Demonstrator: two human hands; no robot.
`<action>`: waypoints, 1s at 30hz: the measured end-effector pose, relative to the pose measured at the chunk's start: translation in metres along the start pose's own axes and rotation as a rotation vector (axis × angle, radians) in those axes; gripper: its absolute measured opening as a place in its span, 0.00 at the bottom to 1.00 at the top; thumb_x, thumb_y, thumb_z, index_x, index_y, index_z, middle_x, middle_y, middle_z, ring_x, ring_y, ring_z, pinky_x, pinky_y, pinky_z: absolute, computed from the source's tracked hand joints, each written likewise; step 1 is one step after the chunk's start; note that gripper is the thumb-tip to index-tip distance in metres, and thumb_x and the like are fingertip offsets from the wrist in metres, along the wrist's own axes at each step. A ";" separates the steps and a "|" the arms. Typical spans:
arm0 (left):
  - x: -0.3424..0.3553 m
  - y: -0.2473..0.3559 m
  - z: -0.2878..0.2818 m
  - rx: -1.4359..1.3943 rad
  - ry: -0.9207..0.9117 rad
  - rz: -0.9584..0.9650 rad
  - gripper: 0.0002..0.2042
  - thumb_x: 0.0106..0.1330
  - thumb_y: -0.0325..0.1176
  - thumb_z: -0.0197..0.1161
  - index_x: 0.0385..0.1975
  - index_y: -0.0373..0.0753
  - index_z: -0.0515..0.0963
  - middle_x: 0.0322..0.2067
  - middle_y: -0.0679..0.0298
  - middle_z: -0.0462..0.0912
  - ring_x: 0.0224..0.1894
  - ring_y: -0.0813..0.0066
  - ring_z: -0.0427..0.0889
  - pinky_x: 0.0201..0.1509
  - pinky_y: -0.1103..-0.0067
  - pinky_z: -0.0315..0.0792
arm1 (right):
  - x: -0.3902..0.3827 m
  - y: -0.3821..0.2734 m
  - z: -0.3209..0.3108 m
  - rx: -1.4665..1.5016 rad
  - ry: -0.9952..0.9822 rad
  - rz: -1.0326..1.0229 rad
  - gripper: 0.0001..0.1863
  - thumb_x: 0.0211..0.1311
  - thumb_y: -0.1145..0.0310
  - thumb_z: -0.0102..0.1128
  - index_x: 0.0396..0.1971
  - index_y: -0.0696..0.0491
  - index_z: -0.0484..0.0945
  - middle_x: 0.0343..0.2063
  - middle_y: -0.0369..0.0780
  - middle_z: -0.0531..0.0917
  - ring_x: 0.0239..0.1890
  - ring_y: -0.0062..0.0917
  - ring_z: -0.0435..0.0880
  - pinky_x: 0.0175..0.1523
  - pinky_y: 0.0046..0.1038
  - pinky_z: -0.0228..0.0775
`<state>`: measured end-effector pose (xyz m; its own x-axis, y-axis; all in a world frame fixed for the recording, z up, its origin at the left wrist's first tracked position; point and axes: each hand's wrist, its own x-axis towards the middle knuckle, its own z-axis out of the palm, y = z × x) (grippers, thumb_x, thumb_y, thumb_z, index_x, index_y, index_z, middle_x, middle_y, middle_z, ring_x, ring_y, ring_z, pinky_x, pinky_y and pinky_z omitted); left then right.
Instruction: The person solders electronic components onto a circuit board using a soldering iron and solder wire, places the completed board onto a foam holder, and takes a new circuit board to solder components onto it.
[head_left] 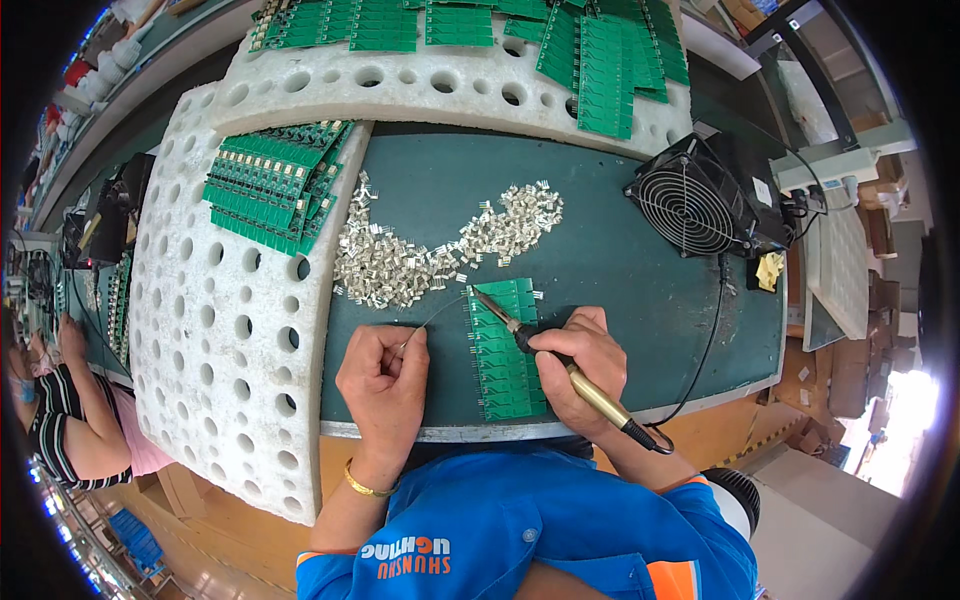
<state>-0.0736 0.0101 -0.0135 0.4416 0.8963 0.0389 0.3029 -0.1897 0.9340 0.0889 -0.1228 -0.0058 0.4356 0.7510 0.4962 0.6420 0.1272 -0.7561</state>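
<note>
My right hand (582,366) grips a soldering iron (598,396) with a gold-coloured handle and a black cord. Its tip meets the upper left corner of a green circuit board panel (507,350) lying on the dark green bench. Pinched between the fingers of my left hand (386,372) is a thin solder wire (437,314), which runs up toward the iron's tip. Beyond both hands lies a curved heap of small silvery-white connectors (400,264). One small white part shows at the panel's upper right edge.
A black fan (690,200) stands at the right. White foam boards with round holes (215,330) lie at the left and across the back (440,82), carrying stacks of green panels (275,180). At far left another person's arm (88,385) rests by a bench.
</note>
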 end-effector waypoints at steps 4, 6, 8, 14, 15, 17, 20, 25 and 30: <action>0.000 -0.001 0.001 0.002 0.004 0.013 0.06 0.64 0.21 0.67 0.29 0.36 0.75 0.22 0.76 0.71 0.22 0.93 0.61 0.25 0.90 0.57 | 0.001 0.001 -0.001 -0.005 -0.003 -0.006 0.07 0.60 0.72 0.63 0.35 0.59 0.79 0.21 0.40 0.78 0.21 0.28 0.71 0.42 0.34 0.64; 0.000 -0.002 0.001 -0.006 0.001 0.005 0.06 0.64 0.21 0.67 0.29 0.36 0.75 0.22 0.76 0.71 0.22 0.93 0.61 0.25 0.90 0.57 | 0.002 -0.001 0.001 -0.008 0.037 0.015 0.04 0.56 0.73 0.65 0.31 0.56 0.80 0.20 0.37 0.82 0.20 0.26 0.76 0.39 0.31 0.63; 0.000 -0.001 0.000 0.016 0.002 0.027 0.06 0.64 0.21 0.67 0.29 0.36 0.75 0.22 0.76 0.71 0.22 0.92 0.61 0.25 0.90 0.57 | 0.002 0.000 0.001 -0.007 0.039 0.014 0.04 0.56 0.73 0.65 0.31 0.56 0.80 0.20 0.37 0.82 0.20 0.26 0.76 0.39 0.32 0.63; 0.000 -0.001 0.001 0.010 -0.006 0.012 0.06 0.63 0.22 0.67 0.28 0.35 0.76 0.22 0.76 0.70 0.22 0.93 0.61 0.25 0.90 0.57 | 0.001 0.001 0.001 -0.012 0.024 0.003 0.05 0.58 0.73 0.64 0.33 0.57 0.80 0.21 0.38 0.80 0.20 0.27 0.74 0.40 0.33 0.64; 0.000 -0.001 0.001 0.010 -0.006 0.012 0.06 0.63 0.22 0.67 0.28 0.35 0.76 0.22 0.76 0.70 0.22 0.93 0.61 0.25 0.90 0.57 | 0.000 0.001 0.001 -0.013 0.007 -0.003 0.06 0.59 0.72 0.63 0.34 0.58 0.80 0.21 0.39 0.79 0.21 0.28 0.72 0.41 0.34 0.64; 0.000 0.000 0.002 0.040 0.001 0.035 0.06 0.63 0.21 0.67 0.28 0.35 0.76 0.23 0.76 0.70 0.23 0.93 0.61 0.25 0.90 0.57 | 0.000 0.001 0.001 -0.017 0.008 -0.006 0.06 0.59 0.72 0.63 0.34 0.58 0.80 0.21 0.39 0.79 0.21 0.28 0.72 0.41 0.34 0.64; 0.000 0.000 0.001 0.040 0.000 0.031 0.06 0.63 0.21 0.67 0.28 0.35 0.76 0.23 0.75 0.70 0.22 0.93 0.61 0.25 0.90 0.57 | 0.000 0.001 0.001 -0.022 0.013 -0.014 0.06 0.59 0.72 0.63 0.34 0.58 0.80 0.21 0.39 0.79 0.20 0.28 0.72 0.40 0.33 0.64; 0.000 0.001 0.002 0.027 -0.006 0.032 0.06 0.63 0.21 0.67 0.28 0.35 0.76 0.23 0.75 0.70 0.22 0.92 0.62 0.25 0.90 0.57 | 0.000 0.001 0.001 -0.023 0.021 -0.015 0.06 0.59 0.72 0.63 0.34 0.59 0.80 0.21 0.39 0.79 0.20 0.28 0.72 0.40 0.33 0.64; 0.000 -0.002 0.003 -0.007 0.014 0.012 0.06 0.60 0.20 0.68 0.26 0.33 0.77 0.24 0.67 0.74 0.20 0.87 0.66 0.22 0.86 0.60 | 0.001 0.001 0.000 -0.012 0.011 -0.013 0.07 0.59 0.73 0.63 0.34 0.59 0.79 0.21 0.39 0.79 0.20 0.28 0.72 0.40 0.33 0.64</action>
<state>-0.0712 0.0092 -0.0163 0.4334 0.8995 0.0549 0.2915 -0.1976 0.9360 0.0894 -0.1220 -0.0062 0.4341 0.7420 0.5108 0.6550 0.1293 -0.7445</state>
